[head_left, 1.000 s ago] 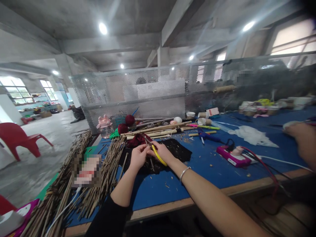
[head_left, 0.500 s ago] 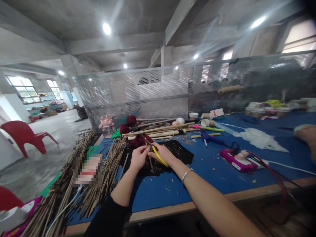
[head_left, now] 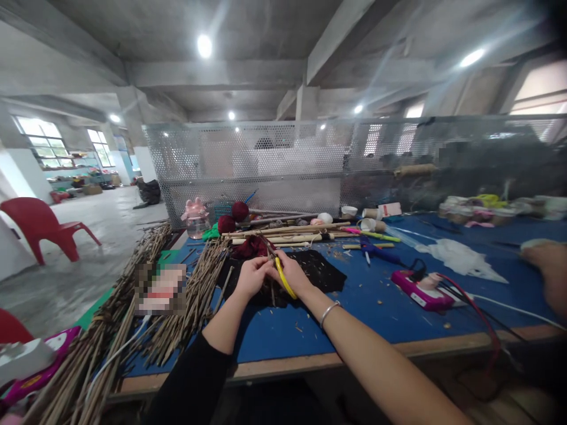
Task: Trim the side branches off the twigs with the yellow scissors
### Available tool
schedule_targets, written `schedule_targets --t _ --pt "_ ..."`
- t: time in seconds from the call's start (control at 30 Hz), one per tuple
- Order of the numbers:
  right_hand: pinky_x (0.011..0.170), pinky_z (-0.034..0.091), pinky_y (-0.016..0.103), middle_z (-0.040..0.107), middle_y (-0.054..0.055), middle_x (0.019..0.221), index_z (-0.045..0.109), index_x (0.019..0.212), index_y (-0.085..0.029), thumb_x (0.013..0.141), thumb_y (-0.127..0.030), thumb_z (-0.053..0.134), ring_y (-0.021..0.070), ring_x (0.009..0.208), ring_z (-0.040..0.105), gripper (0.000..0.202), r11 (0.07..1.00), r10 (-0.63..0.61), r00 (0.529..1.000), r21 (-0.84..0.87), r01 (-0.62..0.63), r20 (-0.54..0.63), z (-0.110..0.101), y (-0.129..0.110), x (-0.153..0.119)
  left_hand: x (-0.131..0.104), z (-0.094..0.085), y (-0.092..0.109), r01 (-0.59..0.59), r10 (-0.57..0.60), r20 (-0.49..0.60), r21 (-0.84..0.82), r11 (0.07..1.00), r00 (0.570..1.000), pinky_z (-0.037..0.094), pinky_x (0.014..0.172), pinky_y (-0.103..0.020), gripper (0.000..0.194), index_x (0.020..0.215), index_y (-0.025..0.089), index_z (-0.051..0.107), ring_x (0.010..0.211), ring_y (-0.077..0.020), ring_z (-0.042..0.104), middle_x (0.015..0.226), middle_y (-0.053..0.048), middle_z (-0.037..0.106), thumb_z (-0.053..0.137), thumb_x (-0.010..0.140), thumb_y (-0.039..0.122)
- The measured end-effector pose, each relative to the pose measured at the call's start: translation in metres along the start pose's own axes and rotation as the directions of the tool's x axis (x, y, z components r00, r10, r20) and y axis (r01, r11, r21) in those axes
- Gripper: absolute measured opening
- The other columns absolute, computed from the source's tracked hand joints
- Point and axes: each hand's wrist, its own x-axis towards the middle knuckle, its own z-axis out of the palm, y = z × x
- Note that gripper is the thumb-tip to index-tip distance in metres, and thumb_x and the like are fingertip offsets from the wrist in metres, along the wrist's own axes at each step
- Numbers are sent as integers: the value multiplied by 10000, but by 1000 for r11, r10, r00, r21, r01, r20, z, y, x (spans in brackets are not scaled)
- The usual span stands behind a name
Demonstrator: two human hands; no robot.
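My right hand (head_left: 290,276) is closed on yellow-handled scissors (head_left: 284,278), whose dark blades point up and away near the dark red yarn (head_left: 253,248). Right beside it, my left hand (head_left: 251,277) has its fingers pinched on a thin brown twig (head_left: 273,293), and the fingertips of both hands meet. Under the hands lies a black cloth (head_left: 325,273) on the blue table (head_left: 372,321). A bundle of thin twigs (head_left: 199,295) lies just left of my left hand.
A magenta power strip (head_left: 423,290) with cables and a blue glue gun (head_left: 376,251) lie to the right. Behind are long sticks (head_left: 287,231) and a pink jar (head_left: 195,221). Another person's hand (head_left: 547,265) is at the right edge. A phone-like blurred item (head_left: 162,289) lies left.
The view has shifted slightly. My hands have drawn closer together, and the yellow handles stand more upright. The scissors remain in my right hand.
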Motion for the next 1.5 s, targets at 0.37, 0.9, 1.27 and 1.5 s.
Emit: schedule_targets --t 0.37,0.9,1.27,1.5 --pt "638 412 254 618 39 881 463 1106 -222 738 -452 589 178 746 587 452 999 28 999 -46 -26 41 -5 -2 -3 -1 1 -7 26 -32 -42 -116 993 999 296 392 -171 339 851 104 656 423 -52 403 590 3 560 589 699 400" --pt "834 398 359 525 111 1091 406 1186 -184 708 -509 612 233 998 496 614 997 -75 997 -25 76 36 -6 2 0 -3 5 -5 -87 87 -8 -24 996 996 357 440 -195 335 817 104 643 458 -77 444 598 -3 574 572 724 417" --pt "562 355 223 588 14 715 465 1076 -184 772 -488 542 154 619 530 436 1000 -22 999 19 21 46 -9 -11 -3 -4 4 -1 -151 161 -94 107 983 982 376 500 -205 304 768 124 654 528 -108 490 611 -15 588 532 750 402" --pt "562 368 212 617 24 702 488 1043 -184 809 -467 498 156 617 567 367 996 -34 996 82 27 83 -9 -10 -5 -3 4 -4 -143 154 -100 110 984 983 372 494 -196 288 780 127 645 517 -96 481 614 -12 579 518 760 385"
